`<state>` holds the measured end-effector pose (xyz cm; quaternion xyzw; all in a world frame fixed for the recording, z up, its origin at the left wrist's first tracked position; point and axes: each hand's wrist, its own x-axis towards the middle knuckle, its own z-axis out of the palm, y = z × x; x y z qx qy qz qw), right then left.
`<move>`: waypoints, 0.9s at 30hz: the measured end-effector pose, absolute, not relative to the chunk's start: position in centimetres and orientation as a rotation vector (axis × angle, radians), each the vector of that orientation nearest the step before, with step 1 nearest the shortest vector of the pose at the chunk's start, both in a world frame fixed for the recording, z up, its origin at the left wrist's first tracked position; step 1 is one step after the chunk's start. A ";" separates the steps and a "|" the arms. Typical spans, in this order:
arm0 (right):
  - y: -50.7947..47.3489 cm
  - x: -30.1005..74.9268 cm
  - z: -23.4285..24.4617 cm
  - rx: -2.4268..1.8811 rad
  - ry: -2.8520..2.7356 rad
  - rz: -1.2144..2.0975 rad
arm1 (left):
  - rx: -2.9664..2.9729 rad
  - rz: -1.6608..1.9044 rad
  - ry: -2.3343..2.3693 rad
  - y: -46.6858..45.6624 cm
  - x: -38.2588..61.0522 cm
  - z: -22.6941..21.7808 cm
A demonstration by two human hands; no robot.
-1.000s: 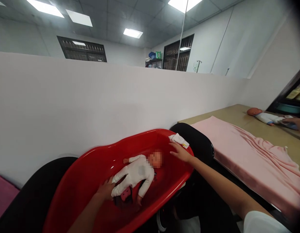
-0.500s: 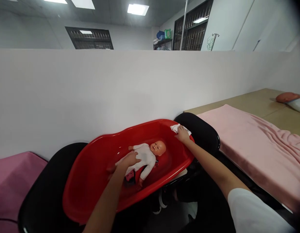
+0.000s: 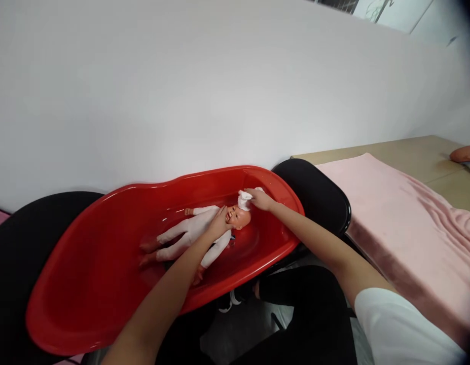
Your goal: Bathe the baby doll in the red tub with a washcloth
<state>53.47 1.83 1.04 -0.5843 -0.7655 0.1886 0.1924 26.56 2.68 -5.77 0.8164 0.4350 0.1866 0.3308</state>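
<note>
A baby doll (image 3: 199,225) with a white cloth body lies on its back in a red baby bathtub (image 3: 78,304), its head to the right and feet to the left. My left hand (image 3: 219,224) is at the doll's chin and upper chest, fingers closed about the jaw. In my right hand (image 3: 260,199) is a white washcloth (image 3: 244,199), pinched and hanging against the top side of the doll's head. Part of the cloth shows behind the hand as well. Something dark under the doll's back is mostly hidden.
The tub rests across two black chairs (image 3: 314,195) (image 3: 25,243) by a white wall (image 3: 162,91). To the right, a pink blanket (image 3: 402,228) covers part of a tan padded surface (image 3: 417,152). My legs are below the tub's near rim.
My right hand has brought the washcloth from the tub's right rim to the doll's head. My left hand has moved from its belly to its chin. The view has tipped downward.
</note>
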 end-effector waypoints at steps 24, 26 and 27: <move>6.2 49.1 -1.5 -1.338 -2.244 1.116 | 2.330 0.311 1.192 2.2 26.2 -4.1; 6.2 49.0 -1.7 -1.354 -2.293 1.090 | 2.362 0.299 1.195 2.4 26.1 -4.1; 6.2 49.0 -1.8 -1.358 -2.319 1.078 | 2.371 0.299 1.194 2.5 26.1 -4.1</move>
